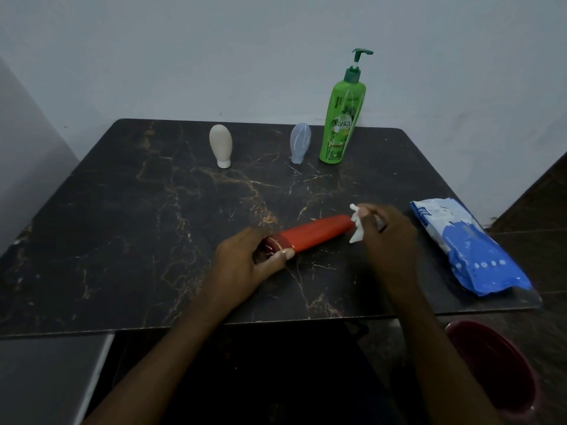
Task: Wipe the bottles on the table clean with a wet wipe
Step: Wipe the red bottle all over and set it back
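Red bottle (319, 233) on its side over the table's (122, 240) front-middle; contact with the table unclear. Left hand (245, 262) grips its cap end, fingers curled round it. Right hand (391, 233) pinches white wet wipe (356, 234) against the bottle's other end. Hands apart, one per end. Table's far edge: beige bottle (221, 145), clear bottle (300, 144), green pump bottle (342, 118), all upright. Table's right edge: blue wipes pack (469, 245), flat. Below table's front-right corner: maroon bin (497, 363).
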Demonstrator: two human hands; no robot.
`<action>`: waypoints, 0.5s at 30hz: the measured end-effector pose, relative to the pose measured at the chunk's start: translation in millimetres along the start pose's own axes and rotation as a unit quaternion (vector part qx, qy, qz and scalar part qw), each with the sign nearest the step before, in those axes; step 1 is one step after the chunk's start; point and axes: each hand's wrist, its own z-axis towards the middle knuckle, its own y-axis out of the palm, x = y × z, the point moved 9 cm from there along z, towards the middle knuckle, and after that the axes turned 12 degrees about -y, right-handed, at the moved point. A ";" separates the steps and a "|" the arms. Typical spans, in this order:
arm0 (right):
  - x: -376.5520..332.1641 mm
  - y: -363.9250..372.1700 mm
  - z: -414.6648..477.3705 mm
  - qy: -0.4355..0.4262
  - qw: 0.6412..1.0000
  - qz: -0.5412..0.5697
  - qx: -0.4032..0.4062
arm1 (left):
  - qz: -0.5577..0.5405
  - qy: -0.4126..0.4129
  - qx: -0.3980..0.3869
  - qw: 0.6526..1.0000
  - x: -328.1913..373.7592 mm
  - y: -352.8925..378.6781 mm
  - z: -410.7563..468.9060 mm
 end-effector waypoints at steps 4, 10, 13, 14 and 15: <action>-40.8 23.7 -22.6 -0.072 0.996 0.018 -0.055 | -0.041 -0.035 0.000 0.999 -4.5 -3.8 4.9; -101.8 65.3 -60.4 -0.219 0.970 0.020 -0.104 | -0.116 -0.056 -0.024 0.991 -6.9 -2.3 8.4; -83.3 60.9 -46.4 -0.205 0.973 -0.038 -0.103 | -0.129 -0.082 -0.035 0.988 -10.3 -1.8 9.1; -73.5 56.9 -38.8 -0.201 0.971 -0.068 -0.109 | -0.126 -0.089 -0.040 0.987 -11.7 -0.9 9.2; -60.3 50.3 -29.4 -0.191 0.972 -0.081 -0.110 | -0.124 -0.097 -0.050 0.986 -12.4 0.5 9.1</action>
